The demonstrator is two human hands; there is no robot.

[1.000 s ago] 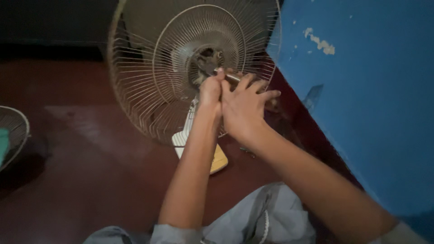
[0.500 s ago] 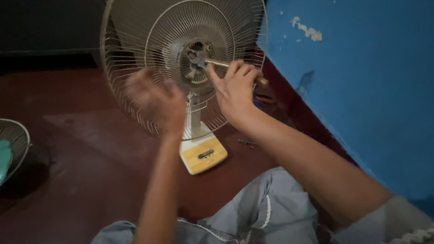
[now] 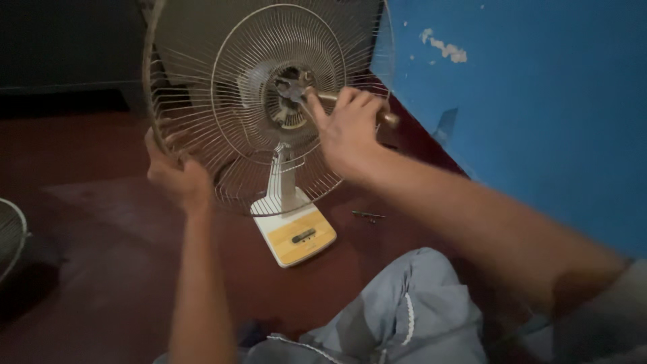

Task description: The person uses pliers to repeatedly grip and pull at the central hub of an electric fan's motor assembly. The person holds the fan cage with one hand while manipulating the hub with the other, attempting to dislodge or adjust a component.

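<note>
Your left hand (image 3: 176,176) now off hub, gripping rim of fan guard (image 3: 202,81) standing on floor (image 3: 101,269). Your right hand (image 3: 347,131) stays closed around pliers (image 3: 317,98) at fan hub.

blue wall (image 3: 539,101) | red floor (image 3: 87,222) | small screw (image 3: 368,216) on floor | grey cloth (image 3: 404,317)

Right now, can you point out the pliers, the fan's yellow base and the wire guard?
pliers (image 3: 296,89), head view, on the metal jaws at the fan's hub.
yellow base (image 3: 300,236), head view, on its top panel.
wire guard (image 3: 222,74), head view, on the inner wire ring.
</note>
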